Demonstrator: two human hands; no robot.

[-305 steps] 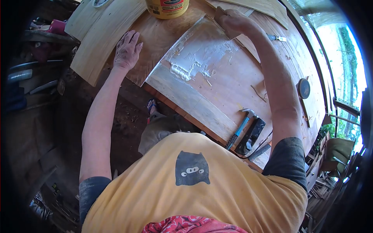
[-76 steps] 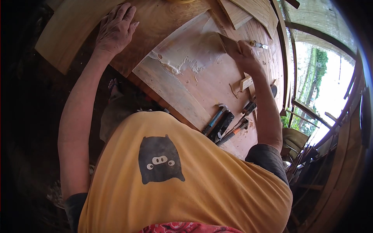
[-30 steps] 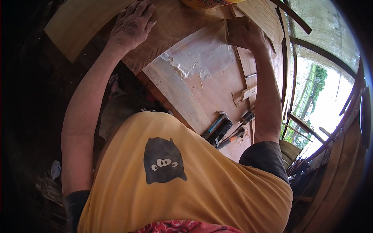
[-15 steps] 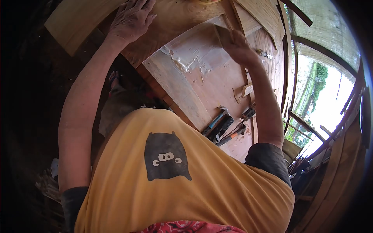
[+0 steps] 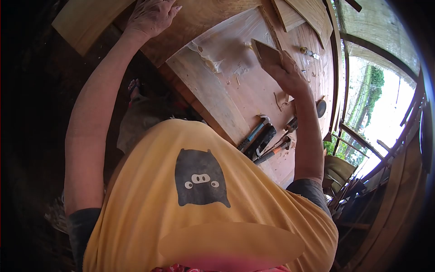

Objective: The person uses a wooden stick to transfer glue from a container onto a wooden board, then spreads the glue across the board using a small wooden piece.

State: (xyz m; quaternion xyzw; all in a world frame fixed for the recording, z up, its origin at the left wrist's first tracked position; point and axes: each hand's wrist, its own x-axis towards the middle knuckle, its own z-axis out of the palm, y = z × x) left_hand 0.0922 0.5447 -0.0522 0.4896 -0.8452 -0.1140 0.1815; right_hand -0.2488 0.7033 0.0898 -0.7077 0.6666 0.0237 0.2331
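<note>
My left hand [image 5: 153,18] lies on the brown wooden panel [image 5: 192,22] at the top, fingers stretched and partly cut off by the frame edge. My right hand [image 5: 291,77] is closed around a flat, thin rectangular spreader [image 5: 267,53], held tilted above the work surface. A pale blob sits by the spreader's far corner. Under it, a sheet [image 5: 226,38] has a wet, whitish glossy coat. A thicker smear of what looks like glue [image 5: 208,59] lies near the sheet's left side.
A blue-handled hammer [image 5: 257,131], a black tool [image 5: 263,141] and an orange-handled tool [image 5: 273,152] lie together near my body. Further right are a chisel-like tool [image 5: 309,53] and a round dark object [image 5: 321,108]. Wooden boards [image 5: 308,16] are stacked at the upper right.
My right hand has drawn the spreader down and right, turning its flat face more into view. The left hand has stayed on the panel, shifting slightly. The view has moved a little.
</note>
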